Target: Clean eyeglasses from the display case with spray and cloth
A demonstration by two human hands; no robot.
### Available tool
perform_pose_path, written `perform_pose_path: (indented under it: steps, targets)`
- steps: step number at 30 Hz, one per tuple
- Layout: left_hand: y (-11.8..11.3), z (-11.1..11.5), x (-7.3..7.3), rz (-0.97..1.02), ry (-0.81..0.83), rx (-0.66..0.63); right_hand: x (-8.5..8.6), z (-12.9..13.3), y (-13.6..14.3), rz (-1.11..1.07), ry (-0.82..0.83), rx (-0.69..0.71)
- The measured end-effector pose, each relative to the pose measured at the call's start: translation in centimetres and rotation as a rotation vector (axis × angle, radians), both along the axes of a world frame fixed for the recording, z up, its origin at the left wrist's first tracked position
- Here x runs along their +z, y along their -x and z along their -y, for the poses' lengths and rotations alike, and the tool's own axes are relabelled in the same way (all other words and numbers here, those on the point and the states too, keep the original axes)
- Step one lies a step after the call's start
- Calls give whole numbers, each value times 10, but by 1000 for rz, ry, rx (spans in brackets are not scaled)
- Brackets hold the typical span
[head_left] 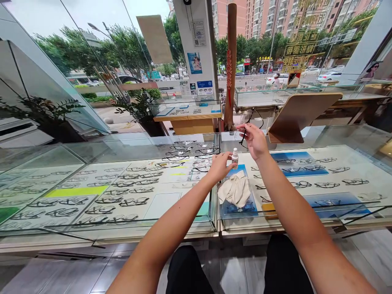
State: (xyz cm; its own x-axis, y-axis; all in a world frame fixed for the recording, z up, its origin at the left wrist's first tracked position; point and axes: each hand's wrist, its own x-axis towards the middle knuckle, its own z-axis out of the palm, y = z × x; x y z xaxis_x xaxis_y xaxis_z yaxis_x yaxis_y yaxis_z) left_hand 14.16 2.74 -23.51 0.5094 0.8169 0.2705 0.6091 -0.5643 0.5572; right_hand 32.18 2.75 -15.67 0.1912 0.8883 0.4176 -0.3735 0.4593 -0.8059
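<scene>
My left hand (219, 166) grips a white bottle (235, 158) while my right hand (255, 141) pinches eyeglasses (251, 116) at the bottle's one o'clock.

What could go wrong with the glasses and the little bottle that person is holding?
The black glasses are held up by the right hand's fingertips, so they might slip and hit the glass counter.

The small white bottle in the left hand might tip onto the crumpled cloth near it.
</scene>
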Motion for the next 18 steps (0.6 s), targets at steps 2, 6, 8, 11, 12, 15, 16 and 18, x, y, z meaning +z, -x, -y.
perform_pose_path:
  steps: [2,6,8,11,12,15,16,18]
  targets:
    - [4,1,7,29,-65,23,0,0,-1,7,-4,-9]
    - [25,8,36,206,-223,173,1,1,-4,15,-25,-32]
    - [36,15,50,238,-117,127,2,1,-5,18,-27,-34]
    - [40,25,61,77,68,-84,3,1,-4,21,-24,-28]
    - [38,28,60,-4,96,-136,3,1,-3,19,-22,-24]
    - [26,33,51,-223,88,-148,3,2,-1,12,-17,-16]
    - [22,34,47,-272,76,-126,3,2,-1,14,-15,-16]
    - [17,33,40,-326,70,-105,3,2,0,23,-9,-22]
